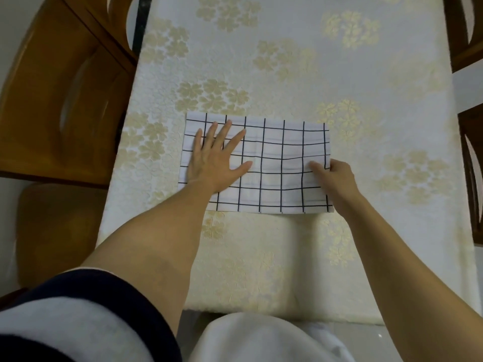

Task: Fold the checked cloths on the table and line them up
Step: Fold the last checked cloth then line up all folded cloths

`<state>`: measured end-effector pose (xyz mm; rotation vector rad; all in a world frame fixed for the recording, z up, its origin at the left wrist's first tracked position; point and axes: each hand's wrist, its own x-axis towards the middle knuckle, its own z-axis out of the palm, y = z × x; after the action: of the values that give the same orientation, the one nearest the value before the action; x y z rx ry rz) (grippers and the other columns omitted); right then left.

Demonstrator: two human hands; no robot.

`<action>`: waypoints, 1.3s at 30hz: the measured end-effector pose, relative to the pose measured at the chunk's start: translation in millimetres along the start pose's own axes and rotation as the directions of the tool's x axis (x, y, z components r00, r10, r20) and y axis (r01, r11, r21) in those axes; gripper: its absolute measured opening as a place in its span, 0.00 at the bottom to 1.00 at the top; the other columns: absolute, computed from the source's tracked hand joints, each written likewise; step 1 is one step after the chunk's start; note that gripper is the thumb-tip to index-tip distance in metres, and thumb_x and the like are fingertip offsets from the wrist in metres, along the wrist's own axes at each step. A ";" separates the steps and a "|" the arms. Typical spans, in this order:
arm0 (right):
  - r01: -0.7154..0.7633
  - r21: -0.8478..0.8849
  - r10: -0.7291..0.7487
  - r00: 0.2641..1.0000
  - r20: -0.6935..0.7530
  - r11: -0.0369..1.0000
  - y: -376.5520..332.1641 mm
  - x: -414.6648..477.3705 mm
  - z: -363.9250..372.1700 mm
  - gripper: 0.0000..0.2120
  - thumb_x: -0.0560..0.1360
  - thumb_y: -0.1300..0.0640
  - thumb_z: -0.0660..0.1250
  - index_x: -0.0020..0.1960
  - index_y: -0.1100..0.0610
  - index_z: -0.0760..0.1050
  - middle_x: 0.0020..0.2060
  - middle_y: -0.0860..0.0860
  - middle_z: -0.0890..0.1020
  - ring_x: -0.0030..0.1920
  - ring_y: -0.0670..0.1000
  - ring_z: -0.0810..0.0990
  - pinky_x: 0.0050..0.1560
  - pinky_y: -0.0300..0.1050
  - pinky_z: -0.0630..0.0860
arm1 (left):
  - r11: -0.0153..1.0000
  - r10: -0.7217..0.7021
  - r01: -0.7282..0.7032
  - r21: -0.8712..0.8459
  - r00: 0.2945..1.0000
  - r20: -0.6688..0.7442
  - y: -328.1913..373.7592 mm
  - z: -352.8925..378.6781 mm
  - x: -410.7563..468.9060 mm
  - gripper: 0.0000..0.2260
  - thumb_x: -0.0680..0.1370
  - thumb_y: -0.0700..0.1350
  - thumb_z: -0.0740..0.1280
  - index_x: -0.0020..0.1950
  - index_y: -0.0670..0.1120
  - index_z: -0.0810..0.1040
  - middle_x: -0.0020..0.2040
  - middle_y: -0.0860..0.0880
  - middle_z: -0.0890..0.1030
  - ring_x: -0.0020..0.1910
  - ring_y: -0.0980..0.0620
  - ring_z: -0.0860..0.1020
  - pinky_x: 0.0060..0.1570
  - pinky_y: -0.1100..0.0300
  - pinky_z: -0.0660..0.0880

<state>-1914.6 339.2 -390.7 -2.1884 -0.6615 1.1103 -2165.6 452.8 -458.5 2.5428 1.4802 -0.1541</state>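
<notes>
Pressing flat on the checked cloth (274, 163), the left hand (213, 163) lies palm down with all five fingers straight and fanned wide, covering the cloth's left part. Its fingertips reach near the far edge and its thumb points across toward the other hand. The right hand (337, 176) sits at the cloth's right edge, about midway along it. Its thumb lies on top of the fabric, pointing toward the left hand, and the other fingers are curled in at the edge, so it pinches the cloth there; how far those fingers go under the fabric cannot be told. Between the two hands the cloth lies as a wide rectangle, white with a dark grid, with faint creases running from one hand toward the other and a slight rumple just beside the right thumb. It rests on the table (261, 257), which wears a cream cover with pale gold flowers; this cover runs on beyond the fingertips and back under both forearms. Outward from the left hand stands a wooden chair (52, 100); outward from the right hand is a darker chair back (471, 173). A dark-edged grey sleeve (78, 322) covers the left upper arm.
</notes>
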 end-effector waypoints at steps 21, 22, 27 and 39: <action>0.537 -0.291 -0.540 0.838 0.076 0.792 -94.4 -64.9 74.3 0.21 0.82 0.56 0.59 0.75 0.58 0.67 0.34 0.49 0.81 0.33 0.46 0.79 0.39 0.47 0.78 | 0.278 -0.419 0.116 -0.953 0.908 -0.011 -20.1 -65.1 3.3 0.24 0.84 0.61 0.57 0.76 0.53 0.70 0.74 0.55 0.73 0.72 0.58 0.70 0.70 0.63 0.66; 0.533 -0.318 -0.533 0.841 0.095 0.784 -100.3 -65.7 84.1 0.24 0.82 0.56 0.58 0.77 0.57 0.63 0.35 0.51 0.81 0.35 0.49 0.79 0.40 0.51 0.79 | 0.317 -0.416 0.107 -0.942 0.909 -0.037 -25.5 -72.7 2.0 0.24 0.83 0.62 0.57 0.74 0.52 0.73 0.71 0.55 0.76 0.70 0.59 0.72 0.67 0.66 0.67; 0.494 -0.482 -0.487 0.860 0.150 0.723 -127.7 -71.7 131.0 0.28 0.81 0.57 0.58 0.79 0.59 0.56 0.40 0.52 0.78 0.40 0.58 0.79 0.37 0.50 0.74 | 0.239 -0.329 0.179 -0.954 0.940 0.094 -42.0 -97.3 -18.4 0.25 0.84 0.63 0.53 0.69 0.48 0.78 0.62 0.52 0.82 0.61 0.54 0.80 0.67 0.55 0.73; 0.672 -0.232 -0.621 0.740 0.258 0.704 -80.5 -38.4 147.2 0.34 0.80 0.56 0.64 0.82 0.58 0.53 0.47 0.53 0.79 0.49 0.52 0.77 0.48 0.42 0.74 | 0.356 -0.498 0.419 -0.835 0.842 0.210 -58.7 -56.9 -24.0 0.09 0.82 0.47 0.67 0.61 0.46 0.81 0.52 0.49 0.82 0.53 0.50 0.80 0.57 0.56 0.77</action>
<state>-2070.6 411.5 -384.3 -1.8380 -1.6367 0.8276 -2229.0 473.2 -405.3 1.2769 1.6664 0.5179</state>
